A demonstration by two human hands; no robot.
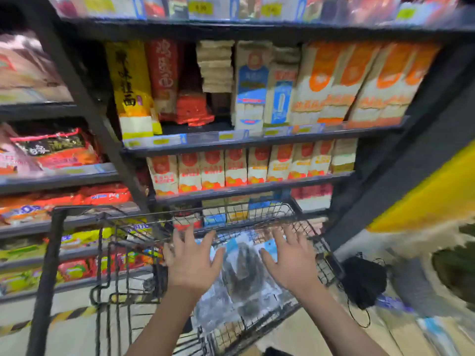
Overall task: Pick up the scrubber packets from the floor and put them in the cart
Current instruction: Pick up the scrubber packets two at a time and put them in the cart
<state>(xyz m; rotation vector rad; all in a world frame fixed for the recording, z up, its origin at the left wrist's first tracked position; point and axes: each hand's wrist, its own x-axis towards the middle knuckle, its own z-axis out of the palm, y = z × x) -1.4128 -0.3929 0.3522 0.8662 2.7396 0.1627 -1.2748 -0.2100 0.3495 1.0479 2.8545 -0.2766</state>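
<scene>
Both hands, left hand [191,265] and right hand [293,263], had a wide, empty grip above scrubber packets [241,273] in the cart [259,214]; packets looked light, crinkly, best pinched at edges.

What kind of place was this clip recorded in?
Most likely a grocery shop aisle. Dark metal shelves hold rows of packaged noodles with price tags on the shelf edges, and a wire shopping cart stands before them, both hands open over it.

The cart [257,217] sits at lower centre of the frame, before the shelves [257,142] that fill the upper half. Scrubber packets [244,276] lie inside it, between the left hand [191,263] and right hand [293,263].
</scene>
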